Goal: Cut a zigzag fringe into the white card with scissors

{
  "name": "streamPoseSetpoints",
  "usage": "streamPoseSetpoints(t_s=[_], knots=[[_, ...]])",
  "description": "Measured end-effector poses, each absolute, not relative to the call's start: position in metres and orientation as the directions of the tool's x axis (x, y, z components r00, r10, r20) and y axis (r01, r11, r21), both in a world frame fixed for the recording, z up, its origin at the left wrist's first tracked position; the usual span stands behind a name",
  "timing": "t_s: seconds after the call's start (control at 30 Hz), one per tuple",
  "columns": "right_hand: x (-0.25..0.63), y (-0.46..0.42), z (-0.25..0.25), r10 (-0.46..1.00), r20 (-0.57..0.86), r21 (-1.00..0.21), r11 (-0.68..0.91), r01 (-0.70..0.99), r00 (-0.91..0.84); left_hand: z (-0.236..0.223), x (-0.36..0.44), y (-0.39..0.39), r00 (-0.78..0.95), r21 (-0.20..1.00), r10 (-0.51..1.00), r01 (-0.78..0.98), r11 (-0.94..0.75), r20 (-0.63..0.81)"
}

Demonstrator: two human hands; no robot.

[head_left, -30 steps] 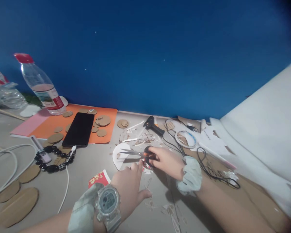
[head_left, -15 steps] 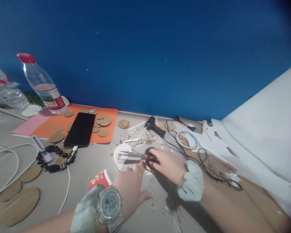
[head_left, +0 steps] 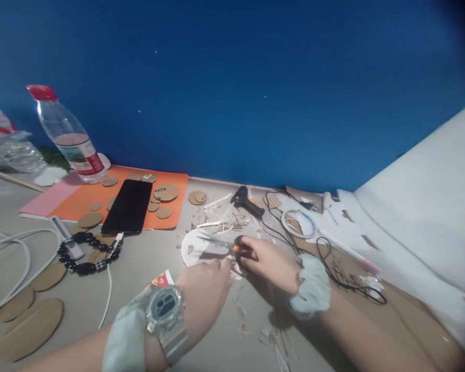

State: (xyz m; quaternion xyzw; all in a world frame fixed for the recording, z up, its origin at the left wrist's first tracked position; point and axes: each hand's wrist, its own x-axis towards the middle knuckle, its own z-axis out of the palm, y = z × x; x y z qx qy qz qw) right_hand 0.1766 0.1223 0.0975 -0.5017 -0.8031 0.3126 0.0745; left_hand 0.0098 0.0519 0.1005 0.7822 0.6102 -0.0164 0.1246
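Black-handled scissors (head_left: 238,249) are sitting in your right hand (head_left: 251,253), whose grip is wrapping round the handles, seemingly to steer the blades, which are pointing left towards the white disc (head_left: 196,243). Your left hand's (head_left: 203,289) fingers are bunching together near a red-and-white scrap (head_left: 236,266); I cannot tell whether that grip is pinching it. Beyond your right grip, a glue gun (head_left: 248,205) is lying on the worktop (head_left: 213,341); left of your left grip, a phone (head_left: 127,207) is resting beside a cable (head_left: 109,289), perhaps for charging.
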Motion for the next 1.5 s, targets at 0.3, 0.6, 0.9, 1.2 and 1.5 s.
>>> streamPoseSetpoints(t_s=[0.3, 0.6, 0.9, 1.2, 1.5], knots=[[0.195, 0.128, 0.087, 0.874, -0.087, -0.792, 0.231, 0.565, -0.478, 0.109, -0.014, 0.094, 0.508, 0.227, 0.859, 0.831, -0.508, 0.063], [0.201, 0.132, 0.085, 0.914, -0.050, -0.881, 0.150, 0.449, -0.403, 0.094, -0.004, 0.103, 0.691, -0.028, 0.722, 0.721, -0.692, -0.042], [0.202, 0.132, 0.083, 0.922, 0.001, -0.906, 0.164, 0.390, -0.387, 0.097, 0.020, 0.097, 0.683, -0.129, 0.723, 0.712, -0.690, -0.104], [0.206, 0.135, 0.069, 0.934, 0.025, -0.923, 0.158, 0.350, -0.355, 0.100, 0.014, 0.099, 0.654, -0.044, 0.756, 0.755, -0.655, -0.027], [0.207, 0.135, 0.071, 0.940, 0.028, -0.956, 0.124, 0.265, -0.340, 0.115, -0.011, 0.111, 0.558, 0.177, 0.826, 0.808, -0.562, 0.078]])
